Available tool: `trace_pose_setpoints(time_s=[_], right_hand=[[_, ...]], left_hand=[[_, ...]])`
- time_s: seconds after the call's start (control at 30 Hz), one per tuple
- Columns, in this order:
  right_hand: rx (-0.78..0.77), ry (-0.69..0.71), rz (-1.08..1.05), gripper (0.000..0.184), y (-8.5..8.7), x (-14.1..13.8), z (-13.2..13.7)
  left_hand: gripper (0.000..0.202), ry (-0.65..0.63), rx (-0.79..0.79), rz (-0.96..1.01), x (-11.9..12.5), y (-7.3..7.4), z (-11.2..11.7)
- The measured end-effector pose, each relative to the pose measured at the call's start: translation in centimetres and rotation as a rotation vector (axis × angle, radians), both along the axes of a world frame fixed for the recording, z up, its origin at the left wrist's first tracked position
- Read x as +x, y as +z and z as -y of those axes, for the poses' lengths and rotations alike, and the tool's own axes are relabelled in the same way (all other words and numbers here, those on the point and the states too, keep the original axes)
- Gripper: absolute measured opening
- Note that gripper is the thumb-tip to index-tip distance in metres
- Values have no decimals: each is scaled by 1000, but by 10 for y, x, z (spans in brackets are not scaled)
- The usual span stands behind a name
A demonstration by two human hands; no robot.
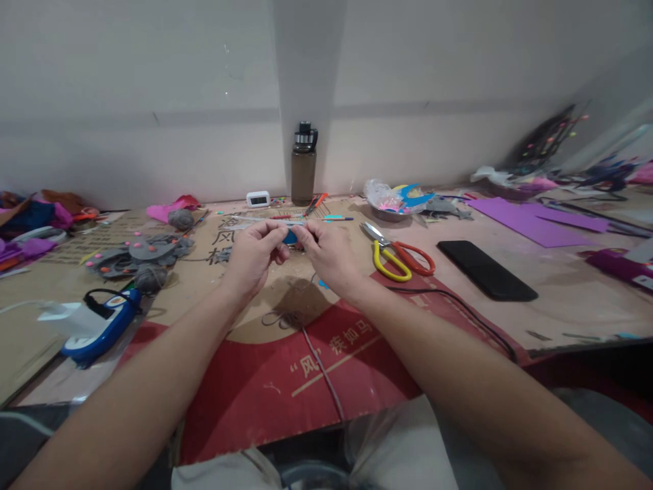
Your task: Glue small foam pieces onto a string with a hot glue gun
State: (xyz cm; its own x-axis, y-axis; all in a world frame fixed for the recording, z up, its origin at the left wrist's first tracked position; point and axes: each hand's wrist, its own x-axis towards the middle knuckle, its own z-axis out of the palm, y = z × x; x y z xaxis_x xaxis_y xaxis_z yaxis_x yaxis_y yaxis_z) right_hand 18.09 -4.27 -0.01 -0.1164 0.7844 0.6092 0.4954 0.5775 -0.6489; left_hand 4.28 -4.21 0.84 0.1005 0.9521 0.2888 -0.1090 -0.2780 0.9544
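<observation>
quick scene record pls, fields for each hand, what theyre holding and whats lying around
left hand: fingertips pinch the small blue piece
right hand: pinches the same piece from the other side
grip: both hands closed on it, raised above the cardboard sheet
right of hands: scissors with yellow and red handles, then a black phone
left of hands: grey felt pieces, blue tool with a black cord
at the wall: dark bottle, small white clock
far right: purple sheets
</observation>
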Motion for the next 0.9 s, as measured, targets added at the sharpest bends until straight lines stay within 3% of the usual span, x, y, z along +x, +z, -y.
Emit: trace_pose_setpoints(time_s=[0.23,0.6,0.9], right_hand=[[-12,13,-3,38,-1,3,-2],[-36,97,-39,40,-4,5,-5],[-38,114,-63,40,-3,-1,-1]], left_hand=[[14,-110,20,63,-1,2,0],[17,-79,55,-157,-6,2,-4],[15,28,55,-65,-2,-1,-3]])
